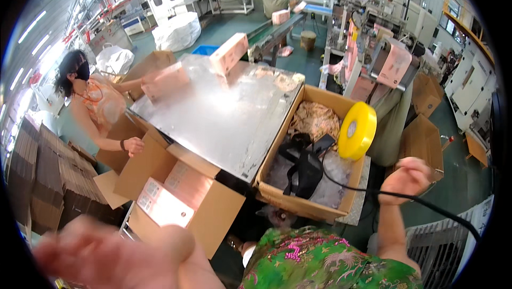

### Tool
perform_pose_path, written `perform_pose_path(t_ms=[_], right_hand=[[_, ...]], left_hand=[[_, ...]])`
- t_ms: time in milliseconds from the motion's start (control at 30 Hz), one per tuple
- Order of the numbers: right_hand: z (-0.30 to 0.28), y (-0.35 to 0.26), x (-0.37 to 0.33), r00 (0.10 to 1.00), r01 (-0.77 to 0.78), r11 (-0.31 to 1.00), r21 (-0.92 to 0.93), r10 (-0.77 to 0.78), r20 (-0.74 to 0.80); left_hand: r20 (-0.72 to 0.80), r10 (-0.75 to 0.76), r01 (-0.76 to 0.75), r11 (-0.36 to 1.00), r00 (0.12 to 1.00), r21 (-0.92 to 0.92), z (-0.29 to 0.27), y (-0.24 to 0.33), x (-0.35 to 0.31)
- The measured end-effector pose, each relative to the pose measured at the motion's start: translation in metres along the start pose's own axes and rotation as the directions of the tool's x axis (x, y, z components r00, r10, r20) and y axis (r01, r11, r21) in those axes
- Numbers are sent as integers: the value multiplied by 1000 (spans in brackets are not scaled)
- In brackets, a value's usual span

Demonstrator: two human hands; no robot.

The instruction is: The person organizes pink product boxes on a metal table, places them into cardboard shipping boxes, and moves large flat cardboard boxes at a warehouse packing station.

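Observation:
My left hand (106, 254) is very close at the lower left, in front of the open carton; motion smears its fingers. That cardboard carton (221, 217) holds pink-and-white packs (165, 202). My right hand (406, 180) is raised at the right, its fingers curled in; whatever they may hold cannot be made out. A black cable (426, 203) crosses by its wrist. Nearest to it is a cardboard box (298, 203) with crumpled wrapping (316, 121), black straps (305, 169) and clear plastic inside. A big yellow tape roll (357, 130) stands at its right edge.
A metal table (224, 129) lies ahead, with a pink pack (229, 54) at its far edge. A co-worker (98, 102) at the left has one hand by another pink pack (165, 82). Flattened cartons (53, 177) are stacked left; a conveyor (277, 30) and machinery stand beyond.

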State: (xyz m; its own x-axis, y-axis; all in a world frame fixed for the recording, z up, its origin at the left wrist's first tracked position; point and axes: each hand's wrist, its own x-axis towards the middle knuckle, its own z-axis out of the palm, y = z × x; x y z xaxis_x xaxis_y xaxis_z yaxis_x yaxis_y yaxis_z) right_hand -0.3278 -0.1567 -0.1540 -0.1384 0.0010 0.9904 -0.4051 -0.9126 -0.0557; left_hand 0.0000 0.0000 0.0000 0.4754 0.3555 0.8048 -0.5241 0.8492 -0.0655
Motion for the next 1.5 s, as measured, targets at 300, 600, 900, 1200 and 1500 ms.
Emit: perform_pose_path(t_ms=[300, 600, 900, 1200, 1500], right_hand=[[-40, 57, -213, -107, -719, 454, -526, 676, 729], [-16, 38, -215, -136, -774, 363, -519, 706, 696], [5, 23, -172, -83, -958, 200, -206, 496, 864], [23, 44, -96, 375, -868, 8, 497, 667, 643], [57, -16, -139, 174, -927, 70, 369, 950, 258]], left_hand=[[749, -630, 257, 703, -206, 663, -68, -57, -321], [534, -670, -143, 682, -516, 717, -54, -66, -405], [675, -651, 343, 581, -348, 738, -24, -174, -329], [705, -609, 375, 598, -362, 709, 14, -191, -172], [675, -661, 712, 296, -329, 637, -16, -167, -115]])
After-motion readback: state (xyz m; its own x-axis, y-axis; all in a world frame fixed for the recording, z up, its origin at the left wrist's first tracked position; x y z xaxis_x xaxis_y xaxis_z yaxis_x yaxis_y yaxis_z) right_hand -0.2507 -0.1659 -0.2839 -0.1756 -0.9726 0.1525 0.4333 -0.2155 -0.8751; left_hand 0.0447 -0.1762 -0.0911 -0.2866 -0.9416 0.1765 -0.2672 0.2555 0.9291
